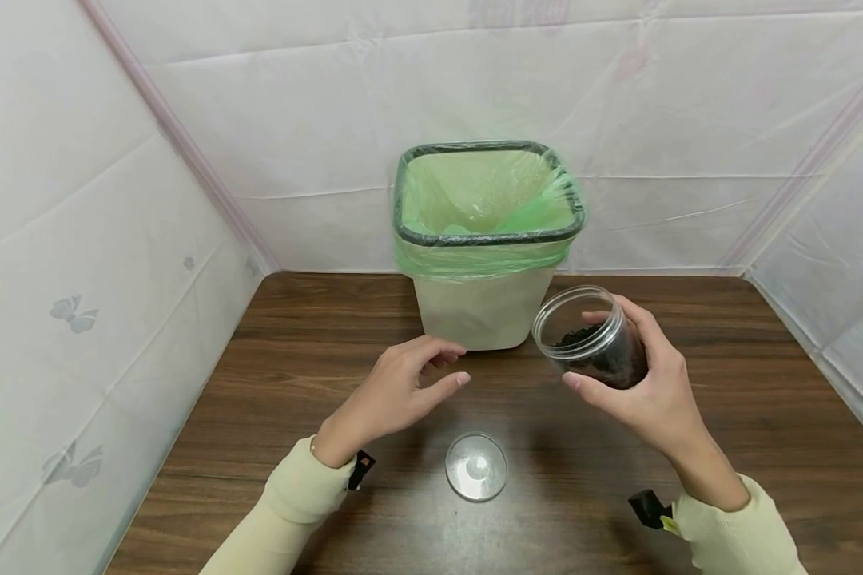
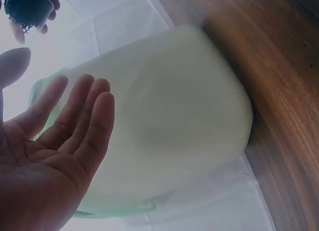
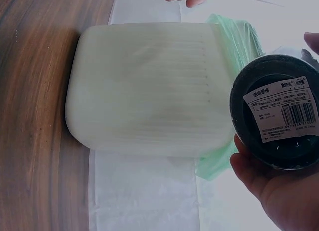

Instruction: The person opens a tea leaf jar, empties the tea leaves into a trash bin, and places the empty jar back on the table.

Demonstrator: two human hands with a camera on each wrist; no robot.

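Observation:
My right hand (image 1: 658,391) grips a clear plastic jar (image 1: 595,339) with dark, loose, shredded-looking contents, which I cannot name for sure. The jar has no lid on and tilts with its mouth toward the left and toward me, above the table. In the right wrist view its base carries a white barcode label (image 3: 284,109). My left hand (image 1: 403,383) hovers in front of the bin, fingers loosely bent and holding nothing. Below, between both hands, a round clear lid (image 1: 476,467) lies flat on the table.
A pale trash bin (image 1: 485,307) stands at the back of the wooden table (image 1: 316,319). Its green bag (image 1: 475,259) is folded over the rim under a dark ring (image 1: 489,238). White patterned sheeting (image 1: 316,104) walls the back and sides.

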